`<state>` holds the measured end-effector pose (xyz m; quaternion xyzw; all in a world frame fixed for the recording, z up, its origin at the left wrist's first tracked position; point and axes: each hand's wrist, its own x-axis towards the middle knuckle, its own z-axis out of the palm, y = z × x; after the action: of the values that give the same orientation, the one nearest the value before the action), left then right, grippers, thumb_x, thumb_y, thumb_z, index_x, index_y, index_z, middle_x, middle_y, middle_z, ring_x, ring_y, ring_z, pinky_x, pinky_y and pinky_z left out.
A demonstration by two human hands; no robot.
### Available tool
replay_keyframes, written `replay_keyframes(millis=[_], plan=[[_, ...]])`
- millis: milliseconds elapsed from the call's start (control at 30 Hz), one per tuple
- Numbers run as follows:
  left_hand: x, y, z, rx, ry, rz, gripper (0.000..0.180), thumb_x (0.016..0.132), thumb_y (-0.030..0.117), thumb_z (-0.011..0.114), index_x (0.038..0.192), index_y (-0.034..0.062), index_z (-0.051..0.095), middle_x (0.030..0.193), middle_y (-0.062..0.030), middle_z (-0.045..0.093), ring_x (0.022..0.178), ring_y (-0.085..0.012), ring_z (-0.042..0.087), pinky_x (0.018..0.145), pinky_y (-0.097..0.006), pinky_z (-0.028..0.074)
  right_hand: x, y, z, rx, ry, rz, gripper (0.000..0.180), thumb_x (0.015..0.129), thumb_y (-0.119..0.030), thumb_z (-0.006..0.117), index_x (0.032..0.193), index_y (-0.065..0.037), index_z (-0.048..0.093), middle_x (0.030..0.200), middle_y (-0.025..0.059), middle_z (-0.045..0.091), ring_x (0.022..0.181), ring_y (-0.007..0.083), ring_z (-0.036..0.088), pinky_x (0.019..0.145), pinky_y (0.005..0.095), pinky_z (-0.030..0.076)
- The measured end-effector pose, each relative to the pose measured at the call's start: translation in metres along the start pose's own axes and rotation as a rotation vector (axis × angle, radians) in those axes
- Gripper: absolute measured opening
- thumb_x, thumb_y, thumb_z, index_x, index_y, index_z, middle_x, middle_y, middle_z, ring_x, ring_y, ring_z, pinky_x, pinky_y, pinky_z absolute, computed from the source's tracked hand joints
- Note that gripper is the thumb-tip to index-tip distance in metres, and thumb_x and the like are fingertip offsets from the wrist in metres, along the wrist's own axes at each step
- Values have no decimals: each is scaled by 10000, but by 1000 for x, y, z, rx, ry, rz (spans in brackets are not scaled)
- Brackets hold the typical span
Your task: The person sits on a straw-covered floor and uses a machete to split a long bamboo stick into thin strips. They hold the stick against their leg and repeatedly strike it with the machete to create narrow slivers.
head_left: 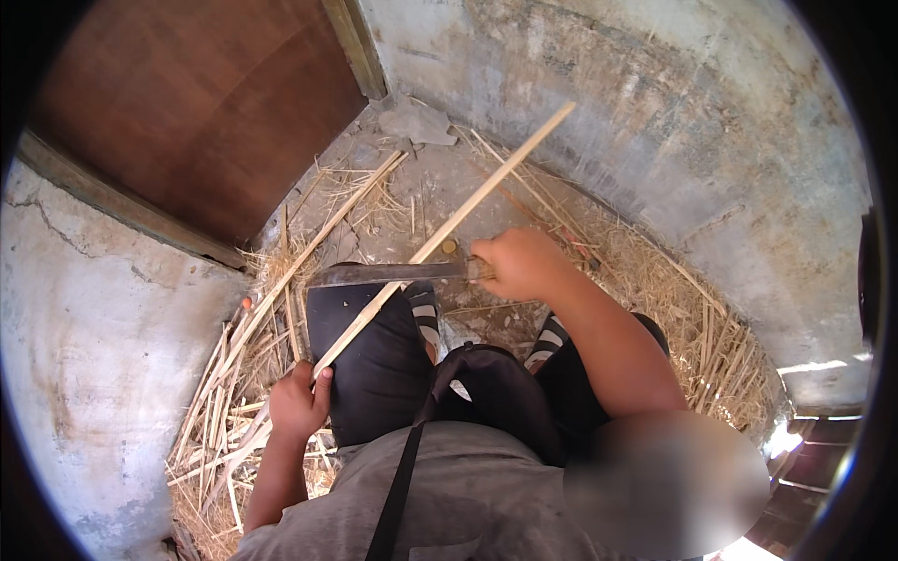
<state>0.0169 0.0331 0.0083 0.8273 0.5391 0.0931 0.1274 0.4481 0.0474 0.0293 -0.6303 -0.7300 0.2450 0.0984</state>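
A long, pale split strip of bamboo or wood [486, 190] slants from my left knee up toward the far wall. My left hand [297, 404] is closed round its near end, beside my thigh. In my right hand [517, 266] is the handle of a machete [388, 273], a long dark blade pointing left. The blade lies across the strip near its middle, just over my left knee; whether it bites into the strip I cannot tell. My right fingers are wrapped round the handle.
Split strips [234, 360] and shavings heap up on my left, with more shavings [692, 327] along the right wall. A brown door panel [206, 103] stands at the far left, and a stained plaster wall [655, 122] curves round the right. My sandaled feet [424, 311] are below.
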Motion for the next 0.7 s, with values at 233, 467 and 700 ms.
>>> replay_keyframes(millis=[233,467,700], plan=[[3,-8,1,15,22,3,406,1010,391,608,834,33,529,658,-226,618,628,-472,629,550,-533,467,15,74,-2,318,233,406,340,875,-275,750,1126,-51,704,941,190,740,856,361,718,811,471,562],[2,-5,-2,21,-18,9,419,1013,401,602,828,36,513,660,-228,618,624,-474,626,549,-540,464,7,4,12,-29,46,26,336,869,-276,751,1106,-43,701,950,188,743,856,355,717,813,469,565],[4,-10,3,-9,13,-1,407,1013,404,601,849,39,525,662,-229,620,625,-482,621,553,-550,460,14,79,4,376,289,377,373,853,-288,739,1153,-71,697,1011,199,738,923,353,715,834,465,560]])
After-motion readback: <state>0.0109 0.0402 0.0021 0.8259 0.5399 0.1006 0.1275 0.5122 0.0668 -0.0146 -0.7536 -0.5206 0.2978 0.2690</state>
